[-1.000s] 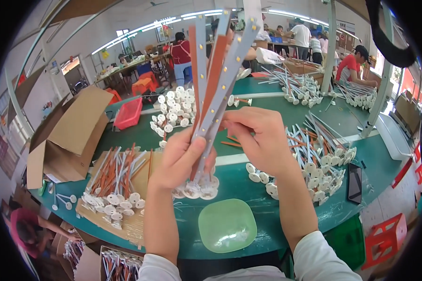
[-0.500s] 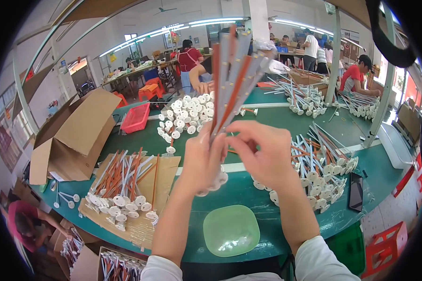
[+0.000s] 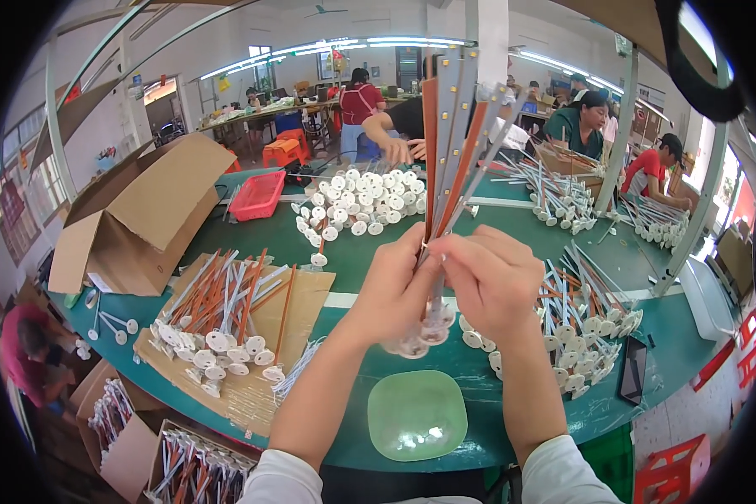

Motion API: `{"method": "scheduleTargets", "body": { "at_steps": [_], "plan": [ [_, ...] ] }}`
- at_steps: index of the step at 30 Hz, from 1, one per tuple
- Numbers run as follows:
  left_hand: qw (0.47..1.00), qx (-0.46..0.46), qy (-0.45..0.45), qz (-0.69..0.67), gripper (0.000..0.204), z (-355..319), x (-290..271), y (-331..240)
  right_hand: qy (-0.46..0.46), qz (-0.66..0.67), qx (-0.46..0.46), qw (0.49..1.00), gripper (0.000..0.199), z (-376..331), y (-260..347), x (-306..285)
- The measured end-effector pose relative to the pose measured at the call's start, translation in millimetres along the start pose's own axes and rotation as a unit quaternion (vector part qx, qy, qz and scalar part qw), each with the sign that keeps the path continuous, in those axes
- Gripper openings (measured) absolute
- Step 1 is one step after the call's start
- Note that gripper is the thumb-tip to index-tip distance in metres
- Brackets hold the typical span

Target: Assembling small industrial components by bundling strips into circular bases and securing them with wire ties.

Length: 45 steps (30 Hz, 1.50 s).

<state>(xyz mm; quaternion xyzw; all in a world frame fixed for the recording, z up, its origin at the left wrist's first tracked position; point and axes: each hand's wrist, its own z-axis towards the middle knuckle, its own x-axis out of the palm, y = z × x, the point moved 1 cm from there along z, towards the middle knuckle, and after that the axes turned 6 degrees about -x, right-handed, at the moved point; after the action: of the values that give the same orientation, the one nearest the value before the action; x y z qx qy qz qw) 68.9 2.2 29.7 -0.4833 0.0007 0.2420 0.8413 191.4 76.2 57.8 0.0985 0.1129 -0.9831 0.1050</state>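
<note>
A bundle of grey and orange-brown LED strips [image 3: 455, 155] stands nearly upright in front of me, with small yellow squares along the grey ones. My left hand [image 3: 391, 290] is closed around its lower part. Below that fist hang the bundle's round bases [image 3: 433, 329]. Pressed against the bundle from the right is my right hand [image 3: 500, 281], thumb and forefinger pinched together. Whatever they pinch is too small to make out. A small pale band [image 3: 425, 244] shows on the strips by the fingers. Under both hands lies a light green plastic dish [image 3: 417, 420].
Strips with white discs [image 3: 218, 340] lie on a cardboard sheet [image 3: 307, 307] at left, beside thin white ties [image 3: 298, 374]. More piles lie at right [image 3: 575, 328] and across the table [image 3: 361, 202]. A phone [image 3: 633, 370], red basket [image 3: 257, 196] and carton [image 3: 143, 218] surround them. Co-workers sit beyond.
My right hand has closed in on the bundle, its fingers now against the strips. The bundle stands more upright. The whole view has shifted slightly, and a person in dark green appears at back right.
</note>
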Motion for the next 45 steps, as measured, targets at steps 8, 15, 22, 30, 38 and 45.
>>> {"method": "scheduleTargets", "body": {
  "at_steps": [8, 15, 22, 30, 38, 45],
  "plan": [
    [0.986, -0.006, 0.047, -0.16, 0.017, 7.0, 3.7, 9.3, -0.084, 0.381, 0.353, 0.85, 0.009, -19.3, -13.3, 13.0],
    [0.961, -0.036, 0.095, -0.258, 0.019, 6.6, -9.0, 12.7, -0.115, 0.509, 0.405, 0.75, 0.013, -27.0, -26.9, 24.7],
    [0.947, -0.061, 0.141, -0.282, 0.033, 4.2, -10.9, 15.6, -0.079, 0.553, 0.404, 0.724, 0.009, -27.0, -25.3, 19.0],
    [0.958, -0.084, 0.092, -0.259, 0.027, 1.6, -10.2, 2.3, -0.052, 0.424, 0.38, 0.82, 0.008, -24.1, -27.6, 10.2],
    [0.99, -0.002, -0.07, -0.126, 0.021, 4.7, -2.2, 5.8, -0.072, 0.312, 0.377, 0.869, 0.038, -7.5, -2.5, 16.6],
    [0.992, 0.019, -0.107, -0.066, 0.022, 0.5, -5.2, -6.7, -0.009, 0.035, 0.162, 0.986, 0.03, -0.8, 22.5, 12.0]
  ]
}}
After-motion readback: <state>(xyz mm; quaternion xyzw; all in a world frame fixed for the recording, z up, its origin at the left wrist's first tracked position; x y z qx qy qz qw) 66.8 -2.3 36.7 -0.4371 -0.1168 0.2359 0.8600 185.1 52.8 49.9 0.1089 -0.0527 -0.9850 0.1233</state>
